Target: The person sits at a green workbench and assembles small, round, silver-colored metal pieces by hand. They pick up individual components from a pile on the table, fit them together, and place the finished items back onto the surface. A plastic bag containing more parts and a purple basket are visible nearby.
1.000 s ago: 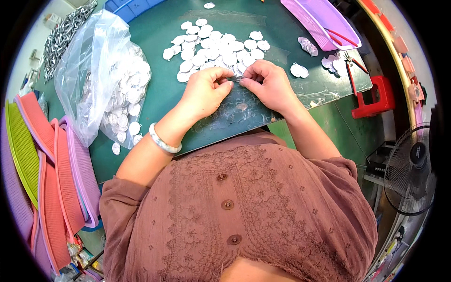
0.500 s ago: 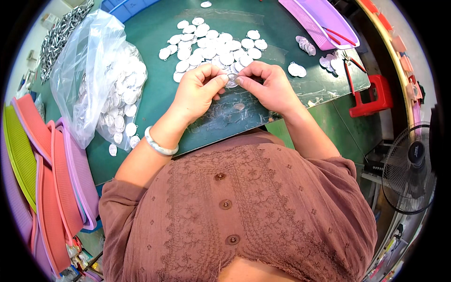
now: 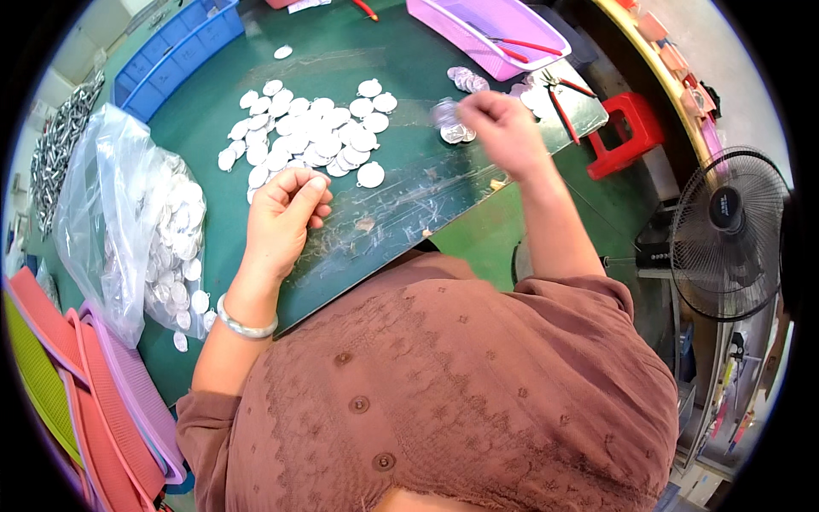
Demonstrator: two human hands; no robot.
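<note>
My right hand (image 3: 505,128), smeared by motion, pinches a round silver medal (image 3: 444,112), also blurred, at the right part of the table. Just beneath it lies a small group of silver medals (image 3: 458,134). My left hand (image 3: 288,213) is closed at the near edge of a loose pile of round silver-white medals (image 3: 299,128) with small loops. Its thumb presses against the curled forefinger, and nothing shows between them. One medal (image 3: 370,175) lies apart at the pile's near right.
A clear plastic bag (image 3: 128,222) of medals stands left on the green table (image 3: 384,205). Right are red-handled pliers (image 3: 559,107), a purple basket (image 3: 478,38) and a red stool (image 3: 627,136). A blue bin (image 3: 175,64) sits far left; stacked trays (image 3: 94,375) are near left. A black fan (image 3: 729,230) stands right.
Both hands were together at the pile's near edge, holding a medal. My right hand has carried a medal right to the small group; my left hand stays by the pile. The view has shifted right.
</note>
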